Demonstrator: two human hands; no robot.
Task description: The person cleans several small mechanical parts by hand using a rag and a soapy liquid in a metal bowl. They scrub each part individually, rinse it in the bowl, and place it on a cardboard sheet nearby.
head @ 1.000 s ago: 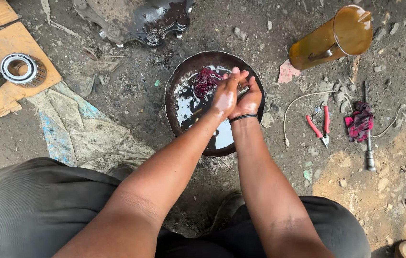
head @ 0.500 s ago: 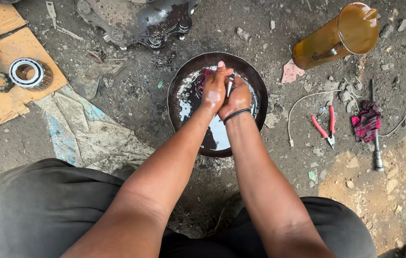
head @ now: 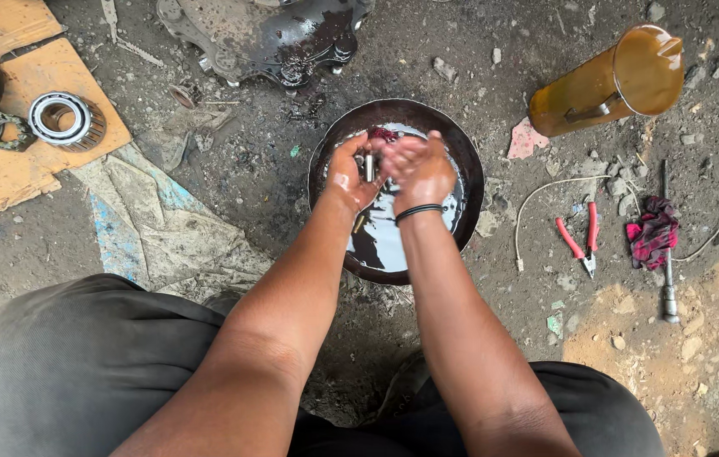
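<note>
Oily dirt floor [head: 249,161] carries a dark bowl [head: 469,169] of liquid. Since a moment ago, both hands have risen slightly: left hand [head: 349,173] and right hand [head: 417,167] pinch a small metal pin [head: 369,166] between them above the bowl, red pliers [head: 578,241] lying right.

The left hand [head: 349,173] and right hand [head: 418,169] hold a small metal piece [head: 369,166] over a dark round pan [head: 469,182] of wet liquid; red pliers [head: 578,244] lie near on the ground.
</note>
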